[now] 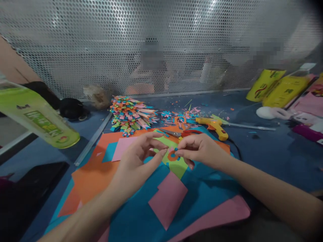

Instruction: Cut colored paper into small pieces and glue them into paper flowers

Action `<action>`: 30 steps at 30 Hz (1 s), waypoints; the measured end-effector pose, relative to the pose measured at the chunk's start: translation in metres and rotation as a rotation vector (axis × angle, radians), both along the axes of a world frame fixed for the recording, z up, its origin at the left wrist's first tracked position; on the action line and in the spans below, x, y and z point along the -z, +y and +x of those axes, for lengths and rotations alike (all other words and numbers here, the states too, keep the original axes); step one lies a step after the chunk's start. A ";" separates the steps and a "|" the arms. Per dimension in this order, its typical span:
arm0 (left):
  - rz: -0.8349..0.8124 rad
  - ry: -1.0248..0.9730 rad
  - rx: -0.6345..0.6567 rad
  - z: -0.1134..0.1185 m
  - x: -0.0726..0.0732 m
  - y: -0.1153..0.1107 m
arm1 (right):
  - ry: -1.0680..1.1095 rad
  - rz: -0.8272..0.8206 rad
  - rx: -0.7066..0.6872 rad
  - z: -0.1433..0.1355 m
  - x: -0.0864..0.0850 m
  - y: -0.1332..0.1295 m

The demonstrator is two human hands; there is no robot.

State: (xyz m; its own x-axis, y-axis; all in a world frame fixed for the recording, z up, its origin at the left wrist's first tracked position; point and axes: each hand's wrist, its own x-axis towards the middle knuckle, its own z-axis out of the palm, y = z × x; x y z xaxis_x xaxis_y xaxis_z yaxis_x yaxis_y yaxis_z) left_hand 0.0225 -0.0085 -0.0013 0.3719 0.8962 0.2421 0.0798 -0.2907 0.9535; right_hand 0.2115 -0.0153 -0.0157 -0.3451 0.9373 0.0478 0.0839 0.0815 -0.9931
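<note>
Between my hands is a small orange paper ring point(172, 156) with blue and pink paper pieces at its edge. My right hand point(199, 149) pinches its right side between thumb and finger. The thumb and forefinger of my left hand point(143, 154) come close together at the ring's upper left, near a small pink piece; whether they hold it is too small to tell. Beneath lie sheets of green point(179, 168), blue point(136, 215), orange point(98, 178) and pink paper point(169, 201). Scissors with red and black handles point(190, 133) rest just behind my hands.
A cone of many coloured paper strips point(130, 112) stands behind the sheets. A yellow glue gun point(214, 127) lies at the right, beside paper scraps point(180, 119). Bottles stand left point(37, 117) and right point(290, 87). Behind rises a perforated metal panel point(101, 40).
</note>
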 end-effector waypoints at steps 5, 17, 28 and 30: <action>0.072 0.061 0.028 0.000 0.003 0.000 | -0.042 -0.018 -0.005 -0.001 0.000 -0.002; 0.117 0.146 0.027 0.000 0.004 -0.001 | -0.165 0.034 -0.048 -0.001 0.003 -0.003; 0.035 0.131 0.036 0.002 0.002 -0.001 | -0.254 0.130 -0.037 0.000 0.006 -0.006; 0.032 0.130 0.035 0.003 0.002 0.000 | -0.259 0.133 -0.036 0.000 0.006 -0.005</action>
